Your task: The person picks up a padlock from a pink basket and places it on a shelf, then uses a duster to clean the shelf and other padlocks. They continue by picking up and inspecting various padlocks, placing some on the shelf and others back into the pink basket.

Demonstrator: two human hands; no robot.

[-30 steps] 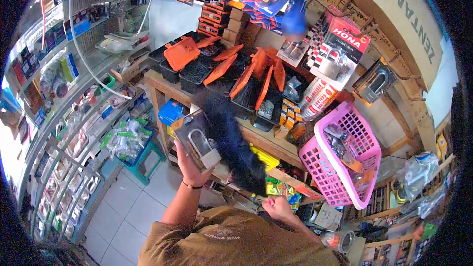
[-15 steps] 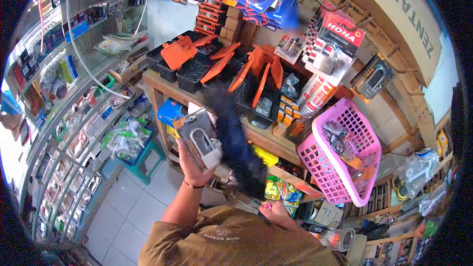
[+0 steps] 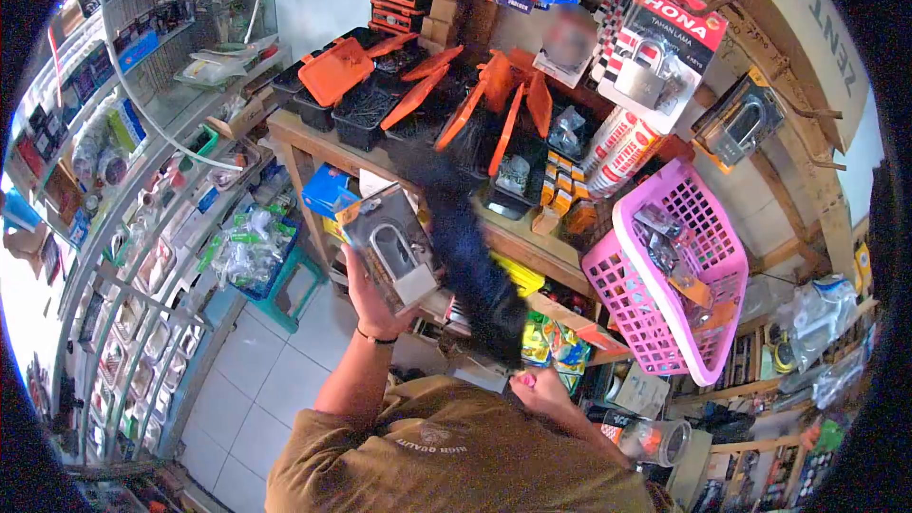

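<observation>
A boxed padlock (image 3: pixel 391 249) in clear-fronted grey packaging stands upright in my left hand (image 3: pixel 375 309), with the palm and fingers behind and below it. My right hand (image 3: pixel 539 388) is closed round the handle of a dark feather duster (image 3: pixel 475 275), close to my shirt. The duster slants up and left from that hand, its bristles smeared by motion, passing just right of the padlock box. Its upper end lies before the black bins (image 3: pixel 359 123) with orange lids on the wooden shelf (image 3: pixel 313 141).
A pink basket (image 3: pixel 665 271) holding small packets stands at the right. Hanging padlock packs (image 3: pixel 641 76) are above it. Small orange boxes (image 3: pixel 560 185) sit at the shelf's edge. Glass-fronted shelving lines the left, near a teal stool (image 3: pixel 290 294) with bagged goods.
The view has shifted slightly, and the hanging packs at the top sit higher in it. The padlock box has moved slightly right. The duster has swung slightly, its handle end now further right.
</observation>
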